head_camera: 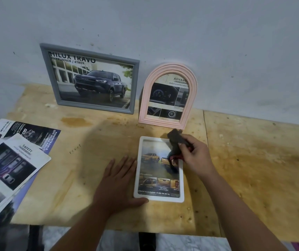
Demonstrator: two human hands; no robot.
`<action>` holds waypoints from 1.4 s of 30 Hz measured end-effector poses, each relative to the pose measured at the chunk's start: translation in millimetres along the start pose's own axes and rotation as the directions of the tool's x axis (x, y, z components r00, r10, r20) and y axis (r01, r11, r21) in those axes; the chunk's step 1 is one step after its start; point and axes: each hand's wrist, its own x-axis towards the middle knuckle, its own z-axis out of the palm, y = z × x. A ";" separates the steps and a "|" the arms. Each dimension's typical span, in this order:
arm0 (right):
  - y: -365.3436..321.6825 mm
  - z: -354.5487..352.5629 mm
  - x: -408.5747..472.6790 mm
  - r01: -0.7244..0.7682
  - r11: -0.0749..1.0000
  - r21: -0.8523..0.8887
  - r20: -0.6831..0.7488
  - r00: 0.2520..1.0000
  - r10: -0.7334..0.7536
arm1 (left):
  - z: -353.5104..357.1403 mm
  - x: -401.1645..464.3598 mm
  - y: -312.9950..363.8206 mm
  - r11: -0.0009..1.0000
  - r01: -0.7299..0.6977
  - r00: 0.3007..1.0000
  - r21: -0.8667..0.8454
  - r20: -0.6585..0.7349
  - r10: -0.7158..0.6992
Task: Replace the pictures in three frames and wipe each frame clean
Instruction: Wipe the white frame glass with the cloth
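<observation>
On the bench (253,160), the white frame (138,178) is steadied flat by the open left hand (117,183); the dark cloth (176,142), pinched in the right hand (196,156), should be drawn evenly across the glass.

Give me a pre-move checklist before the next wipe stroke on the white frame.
1. White frame lies flat on the table: ok.
2. Left hand steadies the frame's left edge, fingers flat: ok.
3. Right hand grips the dark cloth: ok.
4. Cloth touching the glass: cannot tell; it is blurred.
5. New picture seated in the white frame: ok, the print fills the window.
6. Grey frame and pink arched frame lean against the wall, away from the hands: ok.
</observation>
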 end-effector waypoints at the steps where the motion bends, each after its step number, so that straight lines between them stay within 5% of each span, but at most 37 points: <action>1: 9.6 5.4 1.2 0.043 0.982 -0.186 0.039 0.999 -0.036 | -0.1 0.1 0.1 1.000 0.000 1.000 0.002 0.003 0.000; 3: 24.6 23.7 -4.5 0.152 0.821 -0.551 0.129 0.987 -0.097 | -0.3 -0.1 0.2 1.000 -0.004 1.000 0.001 0.001 0.004; 5: 32.5 45.2 -13.0 0.208 0.703 -0.680 0.166 0.978 -0.130 | -0.8 0.2 0.1 1.000 -0.010 1.000 -0.002 -0.011 0.010; 13: 32.0 61.0 -14.8 0.042 0.813 -0.581 -0.087 0.990 -0.114 | -1.1 0.0 -0.4 1.000 -0.016 1.000 0.007 -0.012 0.016; 17: 23.6 66.1 -18.7 0.213 0.723 -0.657 0.086 0.974 -0.208 | -0.2 0.9 0.0 1.000 -0.016 1.000 0.018 -0.023 0.016; 21: 21.1 61.7 -52.4 0.435 0.738 -0.516 0.373 0.890 -0.264 | 2.2 1.7 -1.2 1.000 -0.013 0.999 0.013 -0.039 0.013; 24: 8.5 44.6 -65.8 0.351 0.857 -0.376 0.460 0.874 -0.156 | 4.1 1.4 -2.3 1.000 -0.020 0.999 0.004 -0.050 0.020; 26: 2.4 29.3 -52.0 0.247 0.895 -0.371 0.369 0.924 -0.102 | 3.1 1.5 -2.7 1.000 -0.027 0.999 0.005 -0.047 0.028; 30: 13.6 16.7 0.1 0.137 0.777 -0.615 0.099 0.990 -0.096 | 2.1 0.8 -2.6 1.000 -0.022 0.999 0.015 -0.025 0.022; 33: 21.0 48.5 8.5 0.133 0.675 -0.726 0.134 0.990 -0.051 | 2.2 0.6 -2.6 1.000 -0.022 1.000 0.023 -0.015 0.022; 42: 15.9 96.4 -37.6 0.362 0.677 -0.641 0.264 0.932 -0.248 | 3.1 0.8 -1.7 0.999 -0.017 1.000 0.042 -0.016 0.018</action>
